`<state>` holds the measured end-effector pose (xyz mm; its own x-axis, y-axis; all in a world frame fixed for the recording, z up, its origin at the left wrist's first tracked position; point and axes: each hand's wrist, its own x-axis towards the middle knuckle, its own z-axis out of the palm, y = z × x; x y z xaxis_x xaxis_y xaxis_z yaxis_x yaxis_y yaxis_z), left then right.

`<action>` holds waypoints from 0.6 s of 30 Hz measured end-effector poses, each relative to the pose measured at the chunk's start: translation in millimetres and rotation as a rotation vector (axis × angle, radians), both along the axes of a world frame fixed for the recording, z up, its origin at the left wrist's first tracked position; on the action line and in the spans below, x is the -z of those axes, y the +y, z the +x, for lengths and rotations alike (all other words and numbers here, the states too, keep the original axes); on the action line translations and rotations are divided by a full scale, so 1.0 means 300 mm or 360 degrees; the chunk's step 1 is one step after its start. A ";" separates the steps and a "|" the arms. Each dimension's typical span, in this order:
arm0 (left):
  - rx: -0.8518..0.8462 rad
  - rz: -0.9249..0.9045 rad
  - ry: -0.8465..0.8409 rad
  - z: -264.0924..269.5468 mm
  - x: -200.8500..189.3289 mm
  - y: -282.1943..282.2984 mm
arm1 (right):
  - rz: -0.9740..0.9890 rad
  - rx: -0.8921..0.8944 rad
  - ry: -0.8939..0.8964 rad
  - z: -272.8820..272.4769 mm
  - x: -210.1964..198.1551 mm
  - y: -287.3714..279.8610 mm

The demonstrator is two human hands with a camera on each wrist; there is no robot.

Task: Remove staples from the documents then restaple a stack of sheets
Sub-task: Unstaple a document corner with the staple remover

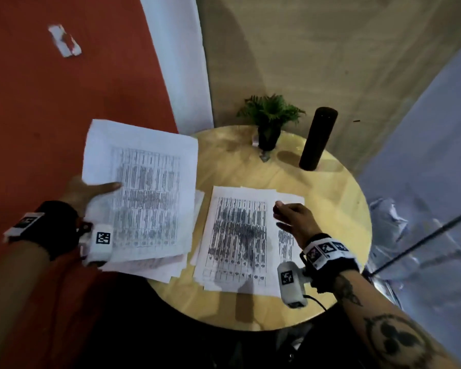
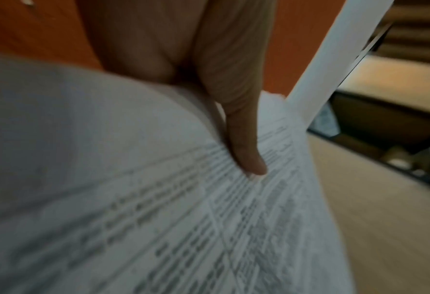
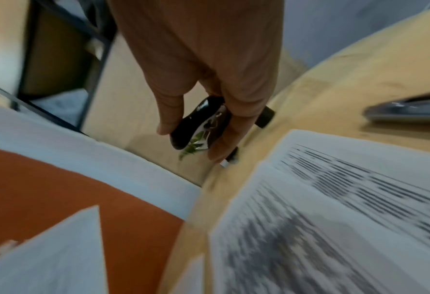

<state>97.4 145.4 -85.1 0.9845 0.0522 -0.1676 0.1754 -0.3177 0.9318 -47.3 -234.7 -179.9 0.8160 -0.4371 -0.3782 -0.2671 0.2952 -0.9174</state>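
Right wrist view shows the right hand point(image 3: 203, 83) clamped around a black staple remover point(image 3: 196, 125) above the right paper stack point(image 1: 237, 235), while the left hand point(image 1: 91, 193) pinches the left stack point(image 1: 144, 187) overhanging the round table point(image 1: 317, 195)'s left edge

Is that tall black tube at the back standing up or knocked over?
Standing up. The black tube stands on its end on the round table, beside the small plant.

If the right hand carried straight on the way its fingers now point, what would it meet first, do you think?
Probably the potted plant. The right hand, gripping a staple remover, points across the table toward it, with bare tabletop between. Depth is unclear, so it might pass beside the plant.
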 end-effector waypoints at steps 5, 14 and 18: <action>-0.0066 0.0058 0.0408 0.053 0.220 0.021 | 0.0108 -0.0122 0.0328 -0.006 0.233 0.027; 0.0134 0.0831 0.0480 0.313 0.464 0.074 | -0.0169 -0.0062 0.0346 -0.013 0.454 0.012; 0.0171 0.1231 0.0123 0.338 0.487 -0.078 | -0.0148 -0.0063 0.0351 -0.010 0.460 0.004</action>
